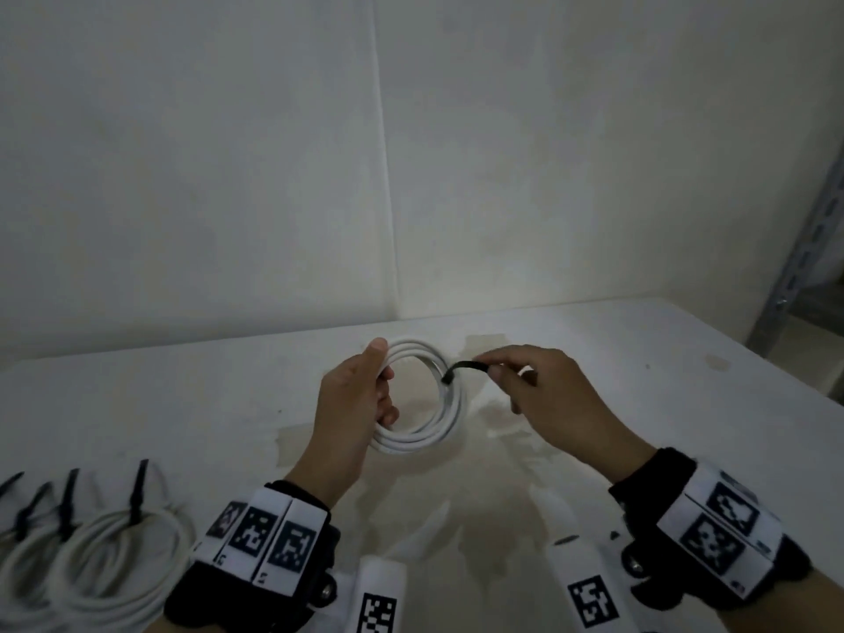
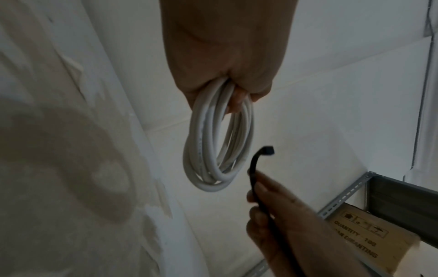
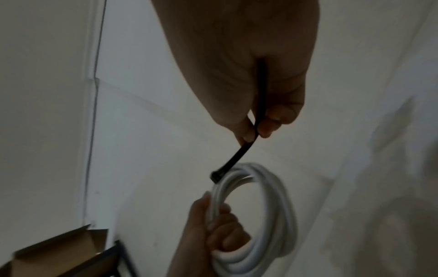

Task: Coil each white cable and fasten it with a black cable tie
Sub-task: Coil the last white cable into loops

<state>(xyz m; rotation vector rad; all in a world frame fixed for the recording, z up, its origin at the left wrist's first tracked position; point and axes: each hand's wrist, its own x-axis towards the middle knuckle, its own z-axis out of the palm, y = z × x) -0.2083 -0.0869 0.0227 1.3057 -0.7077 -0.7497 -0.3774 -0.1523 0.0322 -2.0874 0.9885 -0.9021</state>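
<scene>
Holding the white cable coil (image 1: 422, 399) up off the surface (image 1: 571, 372), your left hand (image 1: 354, 404) has its fingers curled through the ring and the thumb laid over the top, so that grip is wrapped tight round the left side of the loops. From the left wrist view the coil (image 2: 213, 150) hangs down out of your fist as several stacked turns. Your right hand (image 1: 552, 399) is pinching a black cable tie (image 1: 463, 368) between thumb and fingertips, with the tie's head end hooked down right at the coil's right edge, touching or just about touching the loops; hard to say which. The right wrist view shows the black cable tie (image 3: 239, 155) running out of your pinch to the top of the coil (image 3: 265, 206). Over at the near left of the surface you've got tied coils (image 1: 123, 555) lying side by side, each with a black tie sticking up. A metal shelf upright (image 1: 804, 249) stands at the far right, and the white wall (image 1: 228, 175) sits behind it all.
</scene>
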